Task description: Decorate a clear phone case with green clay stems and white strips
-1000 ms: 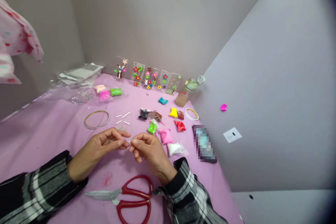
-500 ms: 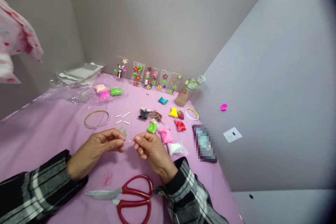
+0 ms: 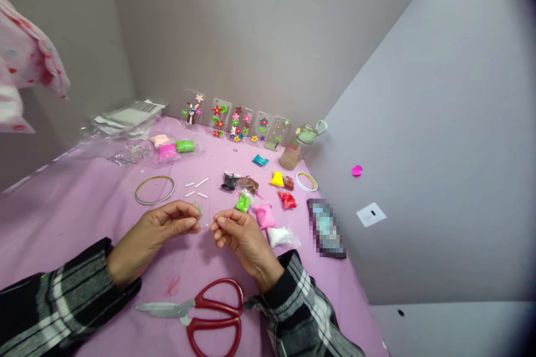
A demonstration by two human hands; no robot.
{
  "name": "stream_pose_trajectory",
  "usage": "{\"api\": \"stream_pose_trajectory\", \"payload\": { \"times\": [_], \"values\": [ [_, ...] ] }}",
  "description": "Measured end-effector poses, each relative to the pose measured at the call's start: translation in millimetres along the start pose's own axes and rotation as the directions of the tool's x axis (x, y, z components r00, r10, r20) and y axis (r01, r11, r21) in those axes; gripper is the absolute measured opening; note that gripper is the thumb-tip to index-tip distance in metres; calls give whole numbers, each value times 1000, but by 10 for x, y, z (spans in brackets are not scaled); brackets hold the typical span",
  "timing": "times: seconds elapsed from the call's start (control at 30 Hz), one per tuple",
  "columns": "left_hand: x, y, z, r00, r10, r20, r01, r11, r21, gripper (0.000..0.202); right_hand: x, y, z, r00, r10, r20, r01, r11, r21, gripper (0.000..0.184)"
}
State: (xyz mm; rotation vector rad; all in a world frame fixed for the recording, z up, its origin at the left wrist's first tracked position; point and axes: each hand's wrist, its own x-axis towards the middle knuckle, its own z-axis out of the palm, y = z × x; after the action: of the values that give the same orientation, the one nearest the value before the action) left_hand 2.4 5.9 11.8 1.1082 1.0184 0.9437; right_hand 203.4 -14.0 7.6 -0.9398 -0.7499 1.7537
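My left hand [image 3: 170,224] is closed with thumb and fingertips together, at the near edge of a clear phone case [image 3: 206,209] lying flat. What it pinches, if anything, is too small to see. Opposite it, my right hand [image 3: 237,234] also has thumb and forefinger pressed together; nothing I can name shows between them. A small gap parts the two hands. On the case lie several short white clay strips [image 3: 201,183] and a bit of green clay [image 3: 200,211]. Red-handled scissors [image 3: 215,312] rest below the hands, blades pointing left.
Packets of clay, among them pink [image 3: 264,215], white [image 3: 281,236] and black [image 3: 230,181], lie right of the case. Decorated phone cases [image 3: 240,124] lean on the wall beside a bottle [image 3: 295,148]. A phone [image 3: 327,228] lies at the right edge; a bangle [image 3: 154,190] lies left.
Both hands have shifted slightly upward, and my right fingertips have moved a little. My left hand now covers more of the green clay on the case.
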Motion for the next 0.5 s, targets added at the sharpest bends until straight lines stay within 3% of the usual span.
{"api": "stream_pose_trajectory", "payload": {
  "times": [0.5],
  "values": [
    [15, -9, -41, 999, 28, -17, -27, 999, 16, 35, 0, 6, 2, 1000, 2, 5, -2, 1000, -5, 33]
  ]
}}
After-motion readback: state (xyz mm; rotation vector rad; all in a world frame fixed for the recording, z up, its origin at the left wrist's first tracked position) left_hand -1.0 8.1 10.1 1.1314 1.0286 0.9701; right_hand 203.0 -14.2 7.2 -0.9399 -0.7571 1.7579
